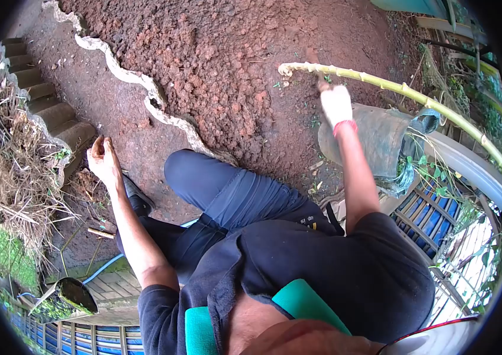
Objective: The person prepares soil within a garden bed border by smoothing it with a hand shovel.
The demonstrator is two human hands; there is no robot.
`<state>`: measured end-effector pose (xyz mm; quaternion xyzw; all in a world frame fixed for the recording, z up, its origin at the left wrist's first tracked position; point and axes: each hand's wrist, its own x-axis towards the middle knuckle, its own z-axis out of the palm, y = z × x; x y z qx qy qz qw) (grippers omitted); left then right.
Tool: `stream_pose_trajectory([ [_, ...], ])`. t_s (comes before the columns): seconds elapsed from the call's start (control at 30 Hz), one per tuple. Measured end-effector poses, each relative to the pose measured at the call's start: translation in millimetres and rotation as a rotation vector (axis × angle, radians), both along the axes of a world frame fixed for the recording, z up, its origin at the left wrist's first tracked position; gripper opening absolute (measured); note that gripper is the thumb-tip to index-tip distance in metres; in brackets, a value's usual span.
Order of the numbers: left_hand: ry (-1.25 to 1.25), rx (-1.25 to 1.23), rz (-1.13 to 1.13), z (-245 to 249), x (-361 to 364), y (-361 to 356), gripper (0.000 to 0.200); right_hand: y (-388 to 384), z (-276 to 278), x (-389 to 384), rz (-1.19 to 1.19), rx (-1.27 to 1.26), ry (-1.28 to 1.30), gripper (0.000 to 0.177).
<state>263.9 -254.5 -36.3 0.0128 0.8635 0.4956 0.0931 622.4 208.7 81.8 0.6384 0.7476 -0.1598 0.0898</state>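
Observation:
My right hand (336,106), with a red band on its wrist, is closed low over the reddish soil (227,65). Its fingers point away from me, and whatever they grip is hidden. Just beyond it, a long pale green stalk (404,90) arches in from the right, its cut-looking tip close to my knuckles. A small green sprout (328,78) shows by the fingertips. My left hand (103,163) hangs near the corrugated sheet edging, fingers curled together and dark with soil. I cannot make out anything between them.
A wavy pale edging strip (120,70) crosses the soil. Corrugated sheet (55,118) and dry straw (14,160) lie at the left. A rolled grey-green sheet (375,139) sits beside my right forearm. A blue hose (102,269) runs behind my leg.

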Motion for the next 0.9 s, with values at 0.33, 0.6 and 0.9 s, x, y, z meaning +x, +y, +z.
stream_pose_trajectory([
  [0.33, -0.037, -0.015, -0.005, -2.3, 5.7, 6.8, 0.029, 123.1, -82.8, -85.2, 0.049, 0.024, -0.147, 0.037],
  [0.6, -0.087, 0.002, -0.030, -9.2, -1.4, -2.4, 0.030, 40.4, -54.3, -33.0, 0.409, 0.319, -0.022, 0.037],
  [0.9, -0.268, 0.053, -0.120, -9.6, 8.6, 17.9, 0.034, -46.7, 14.8, -37.5, 0.095, -0.051, -0.139, 0.055],
])
